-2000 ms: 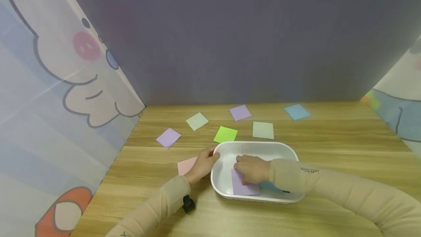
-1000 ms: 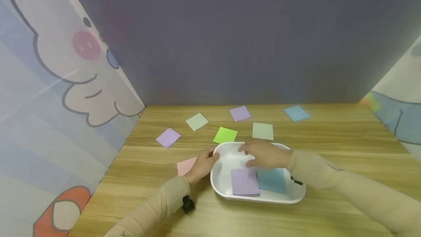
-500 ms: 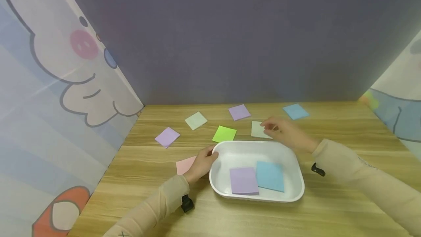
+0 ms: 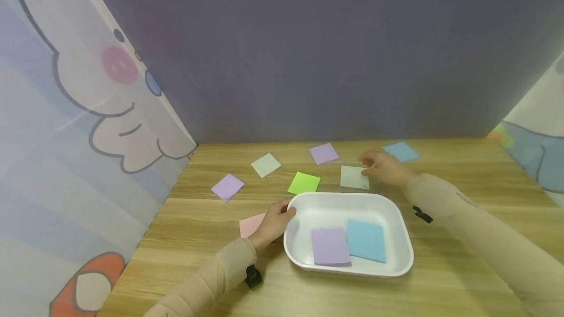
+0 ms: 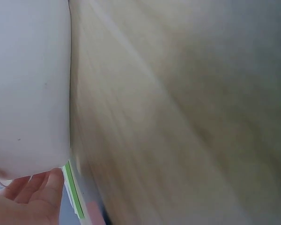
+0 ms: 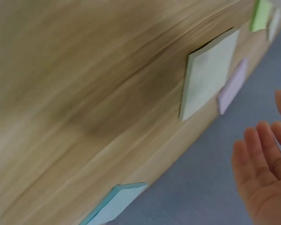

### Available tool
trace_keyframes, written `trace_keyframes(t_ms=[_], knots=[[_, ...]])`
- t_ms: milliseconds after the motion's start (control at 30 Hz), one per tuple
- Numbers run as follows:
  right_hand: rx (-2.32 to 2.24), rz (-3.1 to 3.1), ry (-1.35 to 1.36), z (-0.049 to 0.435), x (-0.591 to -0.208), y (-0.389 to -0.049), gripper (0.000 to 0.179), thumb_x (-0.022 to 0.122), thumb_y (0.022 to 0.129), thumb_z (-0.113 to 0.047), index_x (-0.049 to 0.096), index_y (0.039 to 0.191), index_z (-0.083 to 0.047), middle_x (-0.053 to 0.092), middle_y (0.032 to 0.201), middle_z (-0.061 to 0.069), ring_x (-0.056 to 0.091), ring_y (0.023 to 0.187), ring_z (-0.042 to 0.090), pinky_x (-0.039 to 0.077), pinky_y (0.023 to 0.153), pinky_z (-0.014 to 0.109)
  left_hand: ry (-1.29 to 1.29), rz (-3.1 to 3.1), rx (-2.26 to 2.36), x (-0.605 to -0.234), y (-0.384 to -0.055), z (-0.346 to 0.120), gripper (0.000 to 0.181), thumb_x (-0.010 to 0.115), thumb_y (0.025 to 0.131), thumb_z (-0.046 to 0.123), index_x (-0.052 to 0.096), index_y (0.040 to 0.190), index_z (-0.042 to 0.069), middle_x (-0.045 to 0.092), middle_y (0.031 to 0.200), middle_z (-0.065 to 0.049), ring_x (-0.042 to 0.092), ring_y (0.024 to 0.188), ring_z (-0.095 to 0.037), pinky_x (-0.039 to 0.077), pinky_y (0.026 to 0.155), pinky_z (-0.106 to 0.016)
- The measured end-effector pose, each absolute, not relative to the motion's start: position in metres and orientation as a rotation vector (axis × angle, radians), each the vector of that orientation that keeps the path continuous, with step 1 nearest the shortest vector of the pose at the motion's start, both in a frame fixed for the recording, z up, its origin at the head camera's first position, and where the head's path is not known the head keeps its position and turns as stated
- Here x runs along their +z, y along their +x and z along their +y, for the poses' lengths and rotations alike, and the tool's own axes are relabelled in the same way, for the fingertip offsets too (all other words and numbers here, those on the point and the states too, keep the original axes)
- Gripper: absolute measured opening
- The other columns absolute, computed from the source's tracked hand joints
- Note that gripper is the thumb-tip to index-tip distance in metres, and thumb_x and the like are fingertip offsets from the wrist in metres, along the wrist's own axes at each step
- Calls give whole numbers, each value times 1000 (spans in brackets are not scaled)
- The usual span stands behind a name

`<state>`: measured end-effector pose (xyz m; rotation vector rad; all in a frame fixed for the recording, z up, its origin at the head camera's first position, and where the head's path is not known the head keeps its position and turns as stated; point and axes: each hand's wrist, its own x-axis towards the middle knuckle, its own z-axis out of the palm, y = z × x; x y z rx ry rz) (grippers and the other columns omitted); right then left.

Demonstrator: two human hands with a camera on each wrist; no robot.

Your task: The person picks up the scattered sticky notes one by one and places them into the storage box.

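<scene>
Tray [image 4: 335,209], white, oblong, rounded corners, on the wood-grain tabletop [image 4: 458,185] in front of the person. Inside, side by side on the floor: purple pad [image 4: 331,247] and blue pad [image 4: 366,240]. Pale green pad [image 4: 352,178], square, beyond the far rim; the right wrist view shows it as a thin stack with one edge slightly wavy. Bright green pad [image 4: 304,183] just beyond the tray's far left corner.

Pink pad [image 4: 250,225] partly covered by the left hand [image 4: 273,224]. Pale green pad's right edge overlapped by the right hand [image 4: 387,168] in the head view. Left wrist view blurred, tray wall cut off; right hand cut by the frame edge in its own wrist view.

Left hand: gripping the tray's left end, thumb at rim, fingertips behind it. Right hand: open, fingers loosely bent, thumb spread, above the pale green pad; apart from it in the right wrist view.
</scene>
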<state>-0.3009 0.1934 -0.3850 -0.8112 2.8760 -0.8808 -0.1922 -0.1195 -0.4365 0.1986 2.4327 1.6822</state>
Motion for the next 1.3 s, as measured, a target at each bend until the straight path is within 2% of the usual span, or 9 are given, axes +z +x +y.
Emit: trace_keyframes(t_ms=[167, 267, 400, 533, 667, 767, 1067, 1167, 1300], knots=[[-743, 2835, -837, 186, -392, -312, 43, 68, 80, -10, 53, 116, 10, 61, 104, 24, 56, 97, 38, 46, 85, 50, 176, 2452, 1666, -435, -191, -118, 37, 45, 95, 15, 50, 128, 0, 60, 111, -21, 64, 89, -24, 57, 70, -31], [-644, 2797, -794, 182, -395, -315, 51, 69, 79, -15, 51, 119, 10, 58, 112, 27, 54, 103, 41, 45, 89, 52, 172, 2466, 1653, -435, -191, -117, 36, 45, 95, 15, 51, 128, 1, 60, 112, -20, 63, 89, -23, 56, 70, -30], [-540, 2741, -750, 179, -398, -320, 62, 69, 80, -20, 43, 126, 13, 47, 125, 32, 44, 116, 47, 36, 99, 55, 178, 2444, 1678, -437, -192, -117, 36, 45, 95, 13, 50, 128, -1, 60, 111, -21, 63, 90, -26, 57, 70, -33], [-550, 2723, -724, 176, -404, -324, 68, 71, 78, -20, 40, 127, 15, 42, 128, 36, 38, 119, 50, 30, 103, 56, 176, 2415, 1695, -436, -193, -115, 36, 44, 95, 10, 49, 128, -4, 59, 111, -24, 63, 92, -32, 57, 72, -38], [-586, 2727, -726, 171, -413, -328, 74, 78, 69, -20, 44, 122, 18, 50, 116, 33, 50, 104, 43, 41, 94, 52, 162, 2437, 1671, -436, -192, -114, 35, 44, 95, 11, 50, 127, -2, 60, 110, -22, 63, 92, -29, 57, 72, -36], [-582, 2738, -735, 169, -416, -330, 75, 81, 64, -20, 47, 119, 18, 53, 109, 30, 52, 93, 36, 46, 86, 48, 159, 2452, 1664, -436, -191, -114, 36, 45, 95, 14, 51, 127, 0, 61, 109, -20, 63, 91, -26, 57, 72, -33], [-510, 2721, -695, 166, -421, -330, 76, 83, 61, -18, 48, 121, 14, 49, 108, 24, 48, 96, 34, 43, 89, 48, 167, 2442, 1673, -426, -183, -113, 35, 45, 95, 12, 51, 126, -2, 60, 111, -23, 62, 93, -31, 56, 73, -37], [-438, 2743, -697, 163, -417, -330, 73, 83, 60, -20, 51, 116, 14, 50, 106, 25, 48, 97, 37, 43, 89, 49, 180, 2438, 1674, -411, -177, -111, 35, 43, 95, 9, 50, 125, -6, 59, 111, -26, 62, 94, -34, 56, 74, -39], [-347, 2751, -689, 159, -409, -333, 69, 83, 61, -22, 52, 111, 13, 49, 104, 26, 49, 97, 40, 44, 88, 50, 193, 2445, 1667, -404, -176, -109, 35, 43, 95, 9, 50, 125, -6, 59, 110, -26, 63, 92, -32, 56, 73, -37]])
